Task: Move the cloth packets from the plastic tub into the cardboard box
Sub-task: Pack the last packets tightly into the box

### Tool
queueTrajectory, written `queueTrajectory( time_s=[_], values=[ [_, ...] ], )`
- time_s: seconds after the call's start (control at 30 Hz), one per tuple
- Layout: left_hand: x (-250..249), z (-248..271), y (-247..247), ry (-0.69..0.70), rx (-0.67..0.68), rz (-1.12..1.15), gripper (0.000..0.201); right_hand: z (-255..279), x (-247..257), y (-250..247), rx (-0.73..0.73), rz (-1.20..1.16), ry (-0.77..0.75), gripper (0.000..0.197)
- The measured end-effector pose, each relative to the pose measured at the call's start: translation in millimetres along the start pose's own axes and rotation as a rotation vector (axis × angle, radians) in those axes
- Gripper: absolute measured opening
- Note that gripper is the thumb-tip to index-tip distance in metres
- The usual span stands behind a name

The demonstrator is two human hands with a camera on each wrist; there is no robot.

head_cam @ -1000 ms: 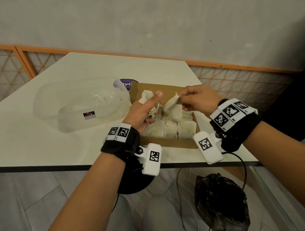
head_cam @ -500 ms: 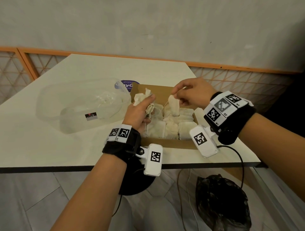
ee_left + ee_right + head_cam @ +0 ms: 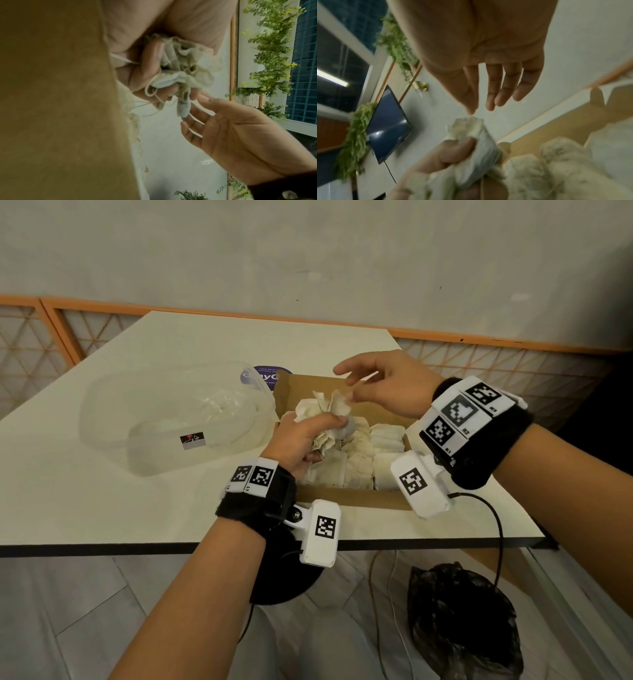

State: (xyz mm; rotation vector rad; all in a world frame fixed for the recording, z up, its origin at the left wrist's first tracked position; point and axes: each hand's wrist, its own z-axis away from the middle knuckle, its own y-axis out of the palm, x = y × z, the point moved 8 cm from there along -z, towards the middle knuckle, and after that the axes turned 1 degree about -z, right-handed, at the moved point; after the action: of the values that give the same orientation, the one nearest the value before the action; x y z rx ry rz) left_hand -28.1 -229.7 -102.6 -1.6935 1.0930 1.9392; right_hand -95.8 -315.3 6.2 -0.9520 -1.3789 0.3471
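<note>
The pale tabletop (image 3: 102, 491) carried a clear plastic tub (image 3: 164, 419) on the left and, right beside it, an open cardboard box (image 3: 342, 498) near the front edge. Behind both lay a round purple sticker or lid (image 3: 263, 374), hard to tell which, half hidden.

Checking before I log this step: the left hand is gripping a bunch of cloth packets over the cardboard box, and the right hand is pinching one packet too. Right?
Not quite. The left hand does grip the bunch of cloth packets over the cardboard box, but the right hand is open and holds nothing; its fingers are spread just short of the bunch, as the right wrist view shows.
</note>
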Motion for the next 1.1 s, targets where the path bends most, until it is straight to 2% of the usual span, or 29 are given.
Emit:
queueTrajectory(
  time_s=[0.07,0.13,0.23,0.33,0.47,0.7,0.77,0.83,0.97,1.03,1.1],
  values=[
    [1.6,1.4,5.9,-0.022,0.056,-0.016,0.031,0.5,0.7,6.2,0.126,0.080,-0.024,0.038],
    [1.9,3.3,12.1,-0.032,0.116,-0.015,0.024,2.9,1.7,10.1,0.204,0.088,-0.037,0.027],
    [3.3,4.2,13.8,-0.065,0.129,0.026,0.013,2.6,-1.4,-0.8,0.119,0.071,-0.036,0.014],
    [4.9,1.0,3.8,-0.108,0.028,0.132,0.019,2.0,-16.4,-13.6,0.014,0.086,0.031,0.012],
    [3.7,-5.0,-15.7,-0.078,-0.112,0.260,0.023,8.4,-34.5,-17.8,-0.008,0.150,0.090,0.015],
    [2.9,-7.0,-17.3,-0.052,-0.117,0.279,0.025,31.3,-52.4,15.8,0.269,-0.029,0.157,0.008],
    [2.8,-7.1,-18.0,-0.046,-0.120,0.269,0.026,30.8,-59.2,27.3,0.305,-0.098,0.195,0.008],
    [2.9,-6.9,-18.8,-0.042,-0.126,0.256,0.026,28.1,-66.4,38.6,0.320,-0.071,0.220,0.007],
    [2.8,-6.5,-19.0,-0.044,-0.137,0.251,0.027,21.3,-72.6,50.2,0.279,0.063,0.227,0.017],
    [2.5,-6.0,-17.2,-0.056,-0.124,0.263,0.027,18.1,-66.1,42.3,0.193,0.183,0.175,0.018],
    [2.7,-4.7,-13.0,-0.080,-0.091,0.298,0.030,20.7,-55.3,35.9,0.118,0.170,0.110,0.018]
  ],
)
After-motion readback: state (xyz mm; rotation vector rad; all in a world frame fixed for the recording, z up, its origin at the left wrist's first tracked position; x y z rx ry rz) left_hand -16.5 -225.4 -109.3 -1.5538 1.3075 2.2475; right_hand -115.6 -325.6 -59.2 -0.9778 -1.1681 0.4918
